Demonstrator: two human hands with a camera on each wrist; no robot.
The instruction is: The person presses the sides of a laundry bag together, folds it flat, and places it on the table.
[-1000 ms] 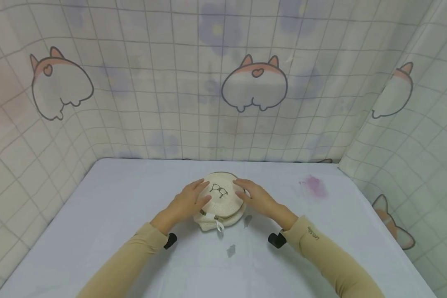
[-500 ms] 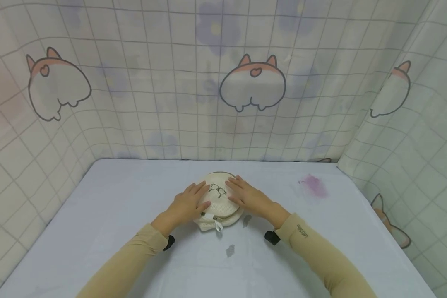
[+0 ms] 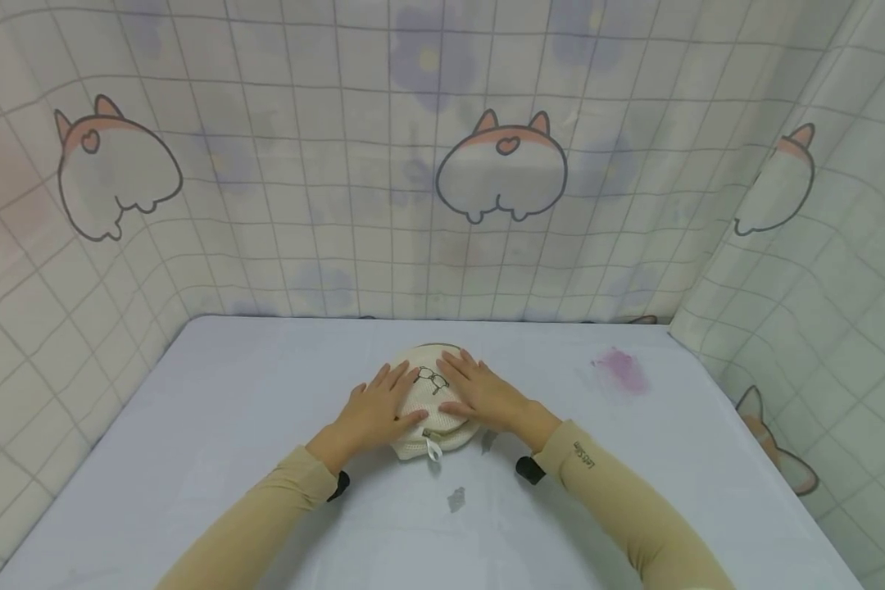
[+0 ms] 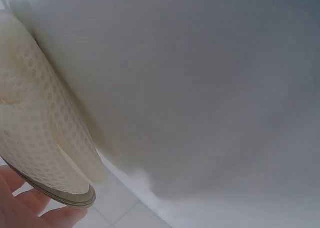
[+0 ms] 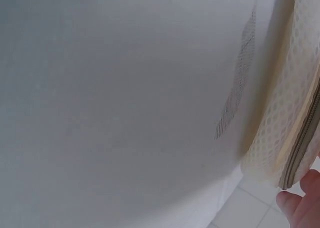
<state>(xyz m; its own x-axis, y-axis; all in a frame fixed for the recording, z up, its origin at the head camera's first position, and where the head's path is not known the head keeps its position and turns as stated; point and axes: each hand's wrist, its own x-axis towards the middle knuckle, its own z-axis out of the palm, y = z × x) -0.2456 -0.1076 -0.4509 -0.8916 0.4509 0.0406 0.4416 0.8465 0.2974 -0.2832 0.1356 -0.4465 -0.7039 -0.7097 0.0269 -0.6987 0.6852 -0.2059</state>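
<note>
A round, cream mesh laundry bag (image 3: 426,400) with a glasses print and a white loop lies on the table. My left hand (image 3: 372,415) rests on its left side with the fingers spread over the top. From the other side my right hand (image 3: 491,398) lies on it, fingers straight. In the left wrist view the bag's mesh side (image 4: 45,113) and grey-brown zip edge show, with fingertips (image 4: 57,217) at that edge. The right wrist view has the bag's side and zip (image 5: 302,143) beside fingertips (image 5: 289,202). What the bag contains is hidden.
The white-covered table (image 3: 229,410) has a pink stain (image 3: 623,369) at the right and a small grey mark (image 3: 456,499) in front of the bag. Grid-patterned curtains (image 3: 302,164) printed with corgis stand around the back and sides.
Both hands have moved inward over the top of the bag, the right one further to the left. More of the bag is covered now, and it stays in nearly the same place.
</note>
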